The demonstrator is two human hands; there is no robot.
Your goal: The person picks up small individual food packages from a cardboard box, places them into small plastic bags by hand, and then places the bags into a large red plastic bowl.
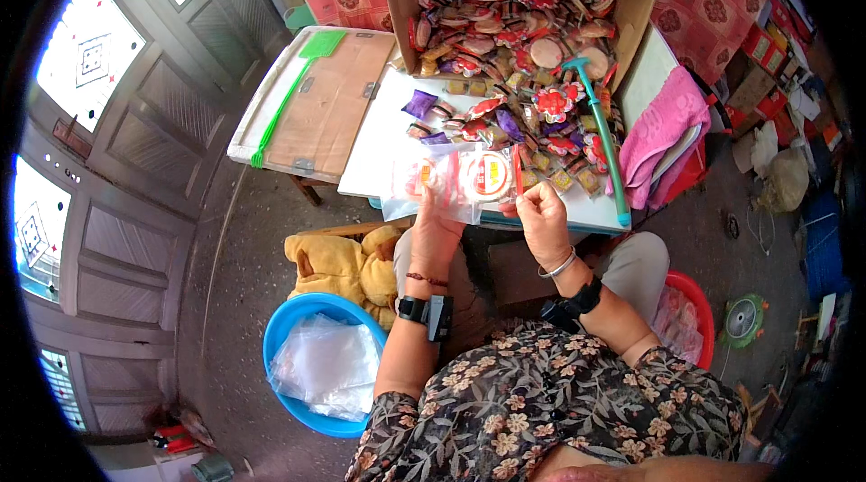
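My left hand (436, 235) grips a clear plastic bag (398, 201) near the front edge of the white table, its thumb on top. Inside or under the film lies a round packet with red print (418, 177); which of the two I cannot tell. A second round wrapped packet (486, 176), bearing writing, overlaps the bag's right side. At its red right end are the bent fingers of my right hand (547, 221), pinching the wrapper. Just beyond both hands, loose wrapped snacks (500, 123) lie heaped on the white table (369, 137).
A tipped cardboard box (636, 8) spills packets. Across the table's right side leans a green-handled tool (602, 130), beside a pink towel (666, 134). A green fly swatter (291, 100) rests on cardboard. A blue basin (274, 380) holds clear bags; a red basin (703, 320) stands right.
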